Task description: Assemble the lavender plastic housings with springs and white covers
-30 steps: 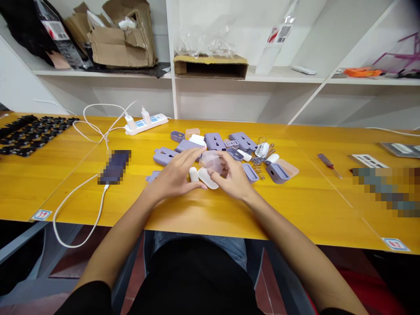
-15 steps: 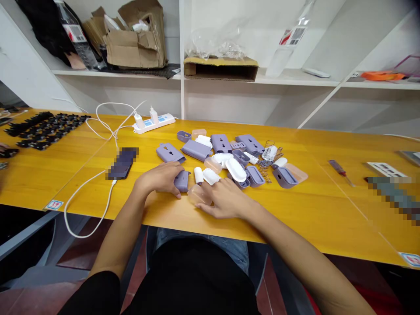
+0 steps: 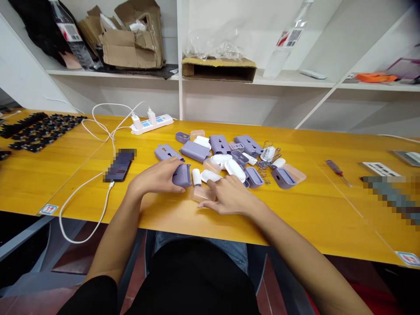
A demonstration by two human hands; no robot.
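My left hand (image 3: 162, 177) is closed around a purple plastic housing (image 3: 182, 176), fingers over the far side and thumb at the near side. My right hand (image 3: 231, 194) has thumb and index finger about the right end of a clear, peach-tinted plastic cover (image 3: 202, 194); some of its fingertips are hidden. A small white cylinder (image 3: 196, 177) stands between the hands. Just beyond my right fingers lies a white oval piece with a toothed rim (image 3: 210, 176). Another purple housing with keyhole slots (image 3: 168, 152) lies beyond my left hand.
Behind lie more purple housings (image 3: 196, 151), white oval parts (image 3: 235, 169) and metal springs (image 3: 264, 166). To the left are a phone (image 3: 121, 165) on a white cable and a power strip (image 3: 152, 124). A screwdriver (image 3: 337, 171) lies right. White shelving (image 3: 229, 103) closes off the back.
The clear cover has turned and now lies flatter between my right thumb and index finger. My left hand and its purple housing have shifted slightly. The whole view has moved a little.
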